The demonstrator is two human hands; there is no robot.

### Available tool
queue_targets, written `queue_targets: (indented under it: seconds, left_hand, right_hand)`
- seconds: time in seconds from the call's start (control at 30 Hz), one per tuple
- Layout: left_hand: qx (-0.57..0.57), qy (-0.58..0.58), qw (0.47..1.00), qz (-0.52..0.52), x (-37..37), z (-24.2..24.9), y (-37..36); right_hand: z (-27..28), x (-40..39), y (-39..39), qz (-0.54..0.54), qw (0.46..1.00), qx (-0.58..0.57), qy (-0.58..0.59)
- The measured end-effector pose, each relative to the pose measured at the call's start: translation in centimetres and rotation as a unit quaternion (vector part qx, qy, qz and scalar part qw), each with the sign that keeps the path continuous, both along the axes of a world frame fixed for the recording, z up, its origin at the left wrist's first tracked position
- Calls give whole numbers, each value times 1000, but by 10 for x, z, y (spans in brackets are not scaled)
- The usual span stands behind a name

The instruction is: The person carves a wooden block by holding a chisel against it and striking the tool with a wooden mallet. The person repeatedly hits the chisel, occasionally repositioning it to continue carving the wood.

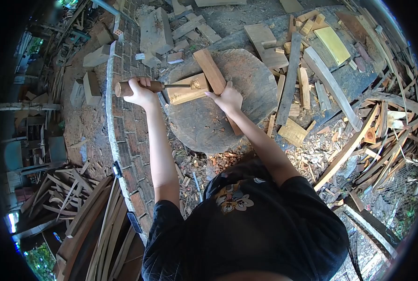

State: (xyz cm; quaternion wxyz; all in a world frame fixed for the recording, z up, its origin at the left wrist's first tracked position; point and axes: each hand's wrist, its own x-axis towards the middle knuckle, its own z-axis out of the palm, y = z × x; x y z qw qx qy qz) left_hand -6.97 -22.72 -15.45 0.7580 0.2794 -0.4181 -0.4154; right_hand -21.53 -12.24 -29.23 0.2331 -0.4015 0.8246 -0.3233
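Note:
My left hand grips the wooden handle of a chopping tool. Its dark blade is sunk into the end of a pale wood block. The block lies on a big round grey chopping slab. My right hand rests flat, fingers spread, on a long reddish plank that lies diagonally across the slab, right beside the block.
A curved brick wall runs down the left of the slab. Offcuts and boards are piled to the right, and wood chips cover the ground. Bent strips are stacked at lower left.

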Motion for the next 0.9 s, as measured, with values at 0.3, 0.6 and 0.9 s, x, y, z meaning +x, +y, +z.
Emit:
queue_targets:
  seconds: [0.3, 0.6, 0.9]
  left_hand:
    - [-3, -10, 1000, -1, -2, 4, 2]
    - [-3, -10, 1000, 2, -11, 5, -4]
    - [-26, -77, 997, 8, -17, 4, -12]
  right_hand:
    - [1, 0, 1, 2, 1000, -7, -2]
    - [2, -2, 1, 6, 1000, 11, -12]
    - [56, -54, -28, 17, 950, -256, -179]
